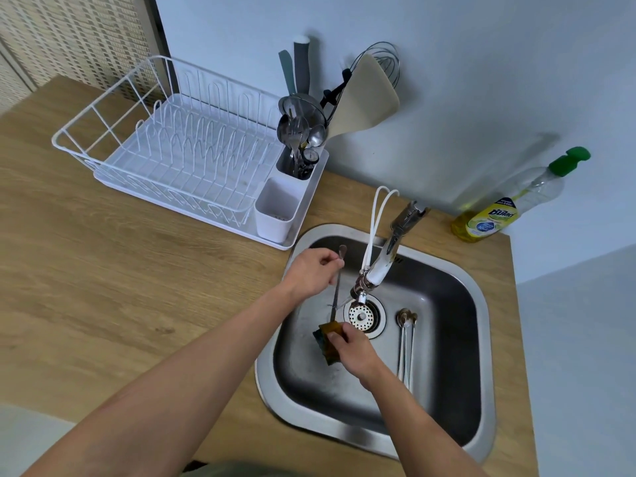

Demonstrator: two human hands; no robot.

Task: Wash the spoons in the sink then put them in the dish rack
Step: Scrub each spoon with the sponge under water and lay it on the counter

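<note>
My left hand (311, 271) pinches the handle end of a long metal spoon (336, 287) over the steel sink (475, 438). The spoon slants down into a yellow-green sponge (328, 339) that my right hand (354, 352) squeezes around its bowl end, so the bowl is hidden. Two more spoons (406, 339) lie side by side on the sink floor, right of the drain strainer (361, 316). The white wire dish rack (165, 160) stands on the counter at the back left, with two cutlery cups on its right end.
The faucet (382, 263) reaches over the sink just right of the held spoon. The back cutlery cup (296, 165) holds several utensils; the front cup (277, 210) has none. A dish soap bottle (495, 215) leans at the back right. The wooden counter (103, 287) spreads left.
</note>
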